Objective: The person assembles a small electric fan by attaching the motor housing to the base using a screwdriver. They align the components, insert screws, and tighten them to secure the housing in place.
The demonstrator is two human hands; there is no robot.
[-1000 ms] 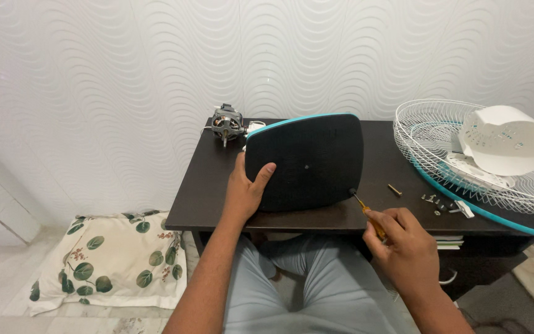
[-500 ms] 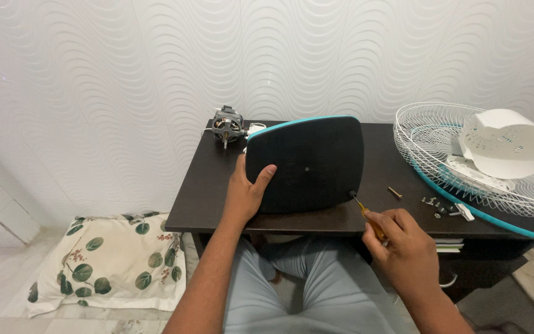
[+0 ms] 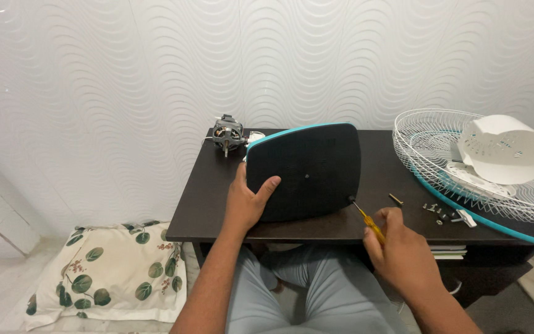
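Black panel [image 3: 307,170] with teal top edge is stood on edge on the dark desk [image 3: 205,204], tilted back, flat face toward the viewer. Left hand [image 3: 245,201] is pressed on its near-left corner, fingers wrapped behind the edge, thumb laid across the face; a closed hold on the panel. Right hand [image 3: 403,253] is closed around a yellow-handled screwdriver [image 3: 369,224]. Long axis of the tool runs from near right up to far left; the tip is set at a screw point on the panel's lower right corner. Right hand is the nearer one to that corner.

Motor [image 3: 227,133] sits at far left of the desk. Loose screws [image 3: 440,212] lie right of the tool, wire grille [image 3: 465,164] with a white cover [image 3: 505,148] beyond. Tip contact is too small to confirm; the handle is mostly hidden by fingers; the grille is cut off at right.
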